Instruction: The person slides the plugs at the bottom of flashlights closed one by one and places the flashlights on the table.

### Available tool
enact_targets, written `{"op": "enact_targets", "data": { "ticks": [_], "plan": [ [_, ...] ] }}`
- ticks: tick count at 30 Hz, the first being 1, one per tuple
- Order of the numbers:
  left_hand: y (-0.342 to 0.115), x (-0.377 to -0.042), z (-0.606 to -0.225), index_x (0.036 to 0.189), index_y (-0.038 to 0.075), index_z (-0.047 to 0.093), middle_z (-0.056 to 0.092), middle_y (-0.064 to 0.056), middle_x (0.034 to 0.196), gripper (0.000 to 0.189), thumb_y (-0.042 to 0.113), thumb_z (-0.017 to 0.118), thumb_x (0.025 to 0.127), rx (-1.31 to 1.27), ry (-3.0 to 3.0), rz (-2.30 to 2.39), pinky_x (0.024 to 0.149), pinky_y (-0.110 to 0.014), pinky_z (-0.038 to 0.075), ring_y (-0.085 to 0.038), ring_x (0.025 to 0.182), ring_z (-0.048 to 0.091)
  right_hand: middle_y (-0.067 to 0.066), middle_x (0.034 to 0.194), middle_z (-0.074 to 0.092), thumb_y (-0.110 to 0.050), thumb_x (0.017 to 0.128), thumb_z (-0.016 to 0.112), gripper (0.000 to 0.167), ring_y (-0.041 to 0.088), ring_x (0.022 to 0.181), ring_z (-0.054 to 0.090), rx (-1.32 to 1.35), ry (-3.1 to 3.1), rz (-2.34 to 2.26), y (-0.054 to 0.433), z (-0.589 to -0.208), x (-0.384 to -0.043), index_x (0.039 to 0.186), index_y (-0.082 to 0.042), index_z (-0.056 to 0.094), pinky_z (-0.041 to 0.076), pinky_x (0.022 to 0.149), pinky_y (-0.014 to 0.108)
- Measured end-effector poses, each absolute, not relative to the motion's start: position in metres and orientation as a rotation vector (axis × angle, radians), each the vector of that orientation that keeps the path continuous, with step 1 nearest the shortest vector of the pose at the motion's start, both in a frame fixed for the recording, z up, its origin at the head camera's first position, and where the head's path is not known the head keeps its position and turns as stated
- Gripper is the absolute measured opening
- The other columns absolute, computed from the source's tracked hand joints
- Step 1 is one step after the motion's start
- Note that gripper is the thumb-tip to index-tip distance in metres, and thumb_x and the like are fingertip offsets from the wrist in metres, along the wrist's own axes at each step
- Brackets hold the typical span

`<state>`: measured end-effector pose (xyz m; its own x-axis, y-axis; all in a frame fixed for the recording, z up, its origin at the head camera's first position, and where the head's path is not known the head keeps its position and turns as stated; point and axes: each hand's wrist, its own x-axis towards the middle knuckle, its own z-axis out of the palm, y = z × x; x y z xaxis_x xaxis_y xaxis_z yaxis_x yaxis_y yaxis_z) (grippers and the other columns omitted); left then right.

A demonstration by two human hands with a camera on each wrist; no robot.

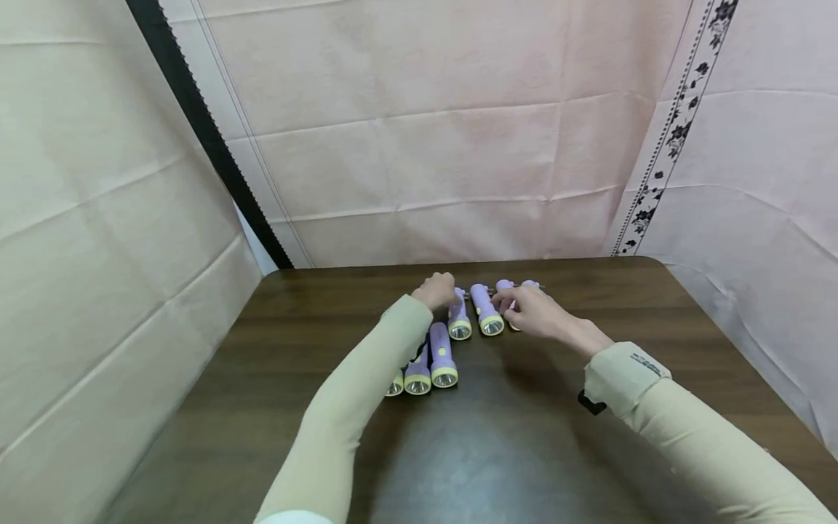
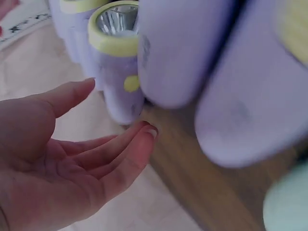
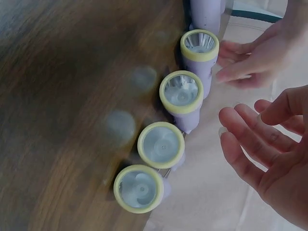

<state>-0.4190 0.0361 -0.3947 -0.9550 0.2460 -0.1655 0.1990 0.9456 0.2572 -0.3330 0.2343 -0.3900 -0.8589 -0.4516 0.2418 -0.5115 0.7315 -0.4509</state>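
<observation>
Purple flashlights with pale yellow rims lie on the brown table in two rows. My left hand (image 1: 436, 291) is beside the leftmost flashlight (image 1: 460, 320) of the back row. In the left wrist view its thumb and fingers are spread apart next to a flashlight (image 2: 118, 79), with nothing gripped. Over the right part of the back row hovers my right hand (image 1: 540, 313), just right of another flashlight (image 1: 487, 311). The right wrist view shows that hand (image 3: 274, 149) with loosely bent fingers, apart from the lenses. It partly hides the two rightmost flashlights in the head view.
A front row holds more flashlights (image 1: 443, 356), partly covered by my left sleeve (image 1: 347, 393). The table (image 1: 275, 407) has its far edge close behind the back row. Pale cloth (image 1: 419, 145) hangs behind and on both sides.
</observation>
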Motion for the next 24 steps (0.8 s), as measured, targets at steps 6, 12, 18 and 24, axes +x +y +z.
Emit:
{"op": "enact_targets", "data": {
  "ticks": [6,12,18,24],
  "plan": [
    [0.059,-0.431,-0.408,0.12,0.004,0.055,0.059,-0.014,0.126,0.048,0.03,0.071,0.084,0.219,2.854,0.378,0.093,-0.042,0.048,-0.028,0.114,0.057,0.008,0.083,0.073,0.002,0.082,0.052,0.03,0.015,0.074,0.062,0.781,-2.773,0.753,0.241,-0.392,-0.331,0.106,-0.002,0.07,0.047,0.065,0.028],
    [0.063,-0.43,-0.41,0.11,0.003,0.059,0.06,-0.015,0.117,0.033,0.019,0.068,0.083,0.2,2.872,0.531,0.085,-0.039,0.05,-0.028,0.103,0.057,0.006,0.082,0.072,0.002,0.082,0.053,0.031,0.012,0.071,0.06,0.729,-2.774,0.714,0.247,-0.395,-0.328,0.107,-0.003,0.07,0.047,0.065,0.028],
    [0.055,-0.421,-0.391,0.103,0.002,0.061,0.064,-0.013,0.101,0.031,0.022,0.07,0.081,0.31,2.927,0.802,0.072,-0.035,0.052,-0.024,0.086,0.06,0.005,0.081,0.07,0.002,0.083,0.053,0.036,0.008,0.065,0.056,0.679,-2.766,0.742,0.25,-0.395,-0.326,0.116,-0.003,0.066,0.046,0.063,0.027],
    [0.048,-0.417,-0.373,0.114,0.004,0.059,0.065,-0.013,0.107,0.037,0.013,0.07,0.081,0.686,2.947,0.968,0.08,-0.035,0.054,-0.025,0.093,0.063,0.006,0.084,0.068,0.003,0.084,0.054,0.047,0.01,0.067,0.056,0.674,-2.721,0.773,0.249,-0.387,-0.327,0.131,-0.003,0.057,0.045,0.061,0.026]
  ]
}}
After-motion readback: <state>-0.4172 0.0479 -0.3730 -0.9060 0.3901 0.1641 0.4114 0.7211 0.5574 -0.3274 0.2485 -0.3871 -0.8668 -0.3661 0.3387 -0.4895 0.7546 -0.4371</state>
